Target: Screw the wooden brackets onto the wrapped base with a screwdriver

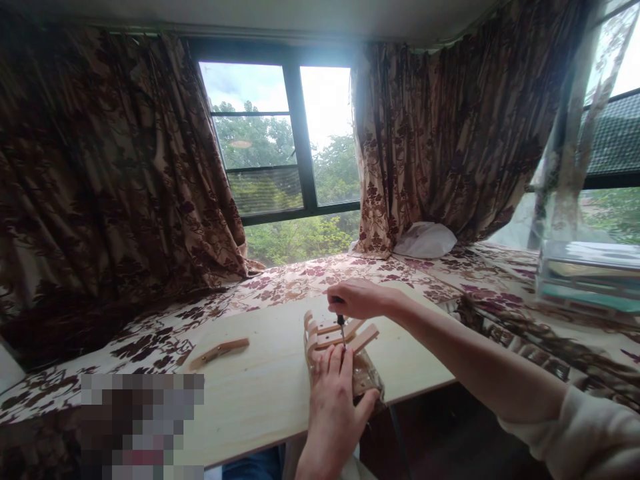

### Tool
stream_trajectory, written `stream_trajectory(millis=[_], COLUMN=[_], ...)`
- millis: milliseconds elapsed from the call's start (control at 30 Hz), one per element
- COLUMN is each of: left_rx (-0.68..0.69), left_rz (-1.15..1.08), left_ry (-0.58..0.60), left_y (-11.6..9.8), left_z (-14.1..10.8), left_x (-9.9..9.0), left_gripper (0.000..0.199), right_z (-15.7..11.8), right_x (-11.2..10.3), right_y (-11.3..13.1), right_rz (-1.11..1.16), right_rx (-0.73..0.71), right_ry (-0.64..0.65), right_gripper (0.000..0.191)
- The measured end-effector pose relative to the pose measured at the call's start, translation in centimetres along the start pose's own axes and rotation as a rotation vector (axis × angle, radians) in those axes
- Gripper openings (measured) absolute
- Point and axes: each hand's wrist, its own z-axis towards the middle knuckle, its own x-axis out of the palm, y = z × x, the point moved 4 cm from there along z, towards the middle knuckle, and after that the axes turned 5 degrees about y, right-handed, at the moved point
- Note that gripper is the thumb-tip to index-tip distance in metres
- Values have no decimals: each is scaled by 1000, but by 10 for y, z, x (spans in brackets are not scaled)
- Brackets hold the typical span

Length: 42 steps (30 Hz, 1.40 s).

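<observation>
A small assembly of curved, pale wooden slats (325, 339) rests on the light wooden board, on top of a brownish package (366, 375) in clear plastic. My left hand (336, 390) steadies it, fingers pressed on its near part and thumb apart at the package's right side. My right hand (356, 298) is closed around the dark handle of a screwdriver (342, 324). The shaft points down to the slats just beyond my left fingertips; whatever screw its tip meets is hidden. Dark holes or screw heads dot the slats.
A loose curved wooden piece (220, 352) lies to the left on the board (270, 393). Patterned cloth (280, 283) covers the surface behind. A white plastic bag (426, 240) sits by the curtains, and a clear plastic box (590, 277) stands at the right.
</observation>
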Motion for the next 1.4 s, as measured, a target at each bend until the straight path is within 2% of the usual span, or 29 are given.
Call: stream_trajectory(millis=[167, 367, 633, 833, 1200, 1400], left_rx=[0, -18, -22, -24, -40, -35], left_rz=[-7, 0, -9, 7, -3, 14], left_ry=[-9, -9, 4, 5, 9, 3], left_y=[-1, -1, -2, -3, -5, -3], left_z=[0, 0, 0, -3, -5, -5], left_x=[-1, -2, -3, -5, -6, -5], left_gripper=[68, 69, 68, 69, 70, 71], right_z=[2, 2, -1, -2, 2, 0], right_x=[2, -8, 0, -7, 1, 2], right_y=[0, 6, 7, 16, 12, 16], right_rz=[-82, -103, -160, -157, -176, -139], right_rx=[91, 23, 104, 76, 108, 58], right_ry=[20, 175, 270, 338, 288, 275], right_gripper=[26, 17, 33, 31, 33, 30])
